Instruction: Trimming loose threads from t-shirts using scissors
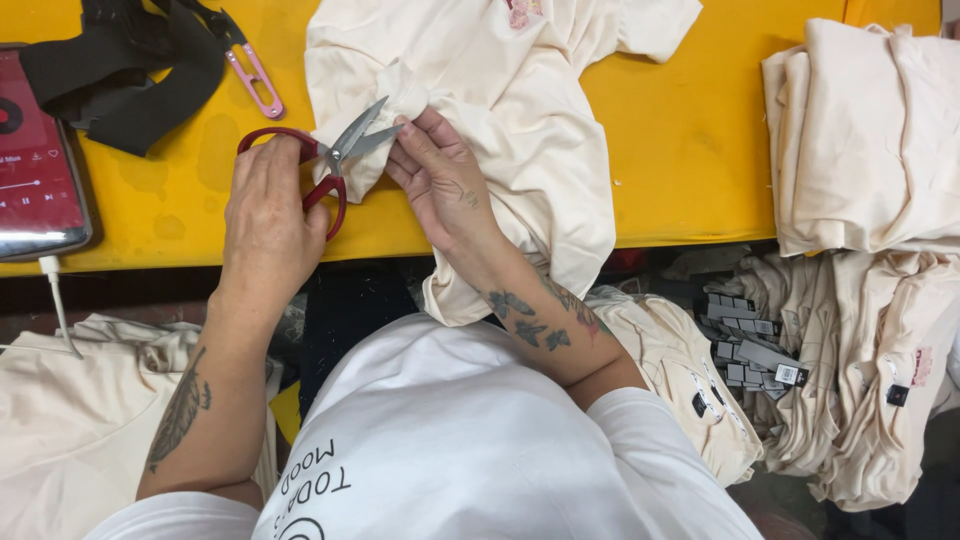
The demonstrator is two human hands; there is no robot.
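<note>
Yellow tabletop [690,150] fills the upper view, scuffed and bright, and on it I see a cream T-shirt [530,130] spread out, its lower part spilling over the near edge toward my lap.

Starting at my fingers: the right-hand fingertips [408,150] are pinched together on a small fold of the shirt's sleeve, holding it up taut against the blades. The left-hand fingers are threaded through the red loops of the scissors [335,160], curled closed around the handles; the steel blades stand slightly apart with the tips laid on the pinched fold.

I judge the fabric light, soft and limp: it will sag and slide unless held in tension, so the best grip is just beside the blades, on a doubled edge, as the right hand [440,185] has it. The scissors are stiff and small, easy to steer from the loops, though the points could nick the knit.

Outward, the left hand [265,215] lies palm down, wrist straight, forearm running back toward my body on the left side. The right wrist bends inward, its forearm crossing over the hanging cloth.

Farther off: a phone [35,150] with a red screen at the left edge, a dark strap [130,70], a pink thread snip [255,80], folded cream shirts [860,130] stacked at right, and loose tags [750,350] below them.
</note>
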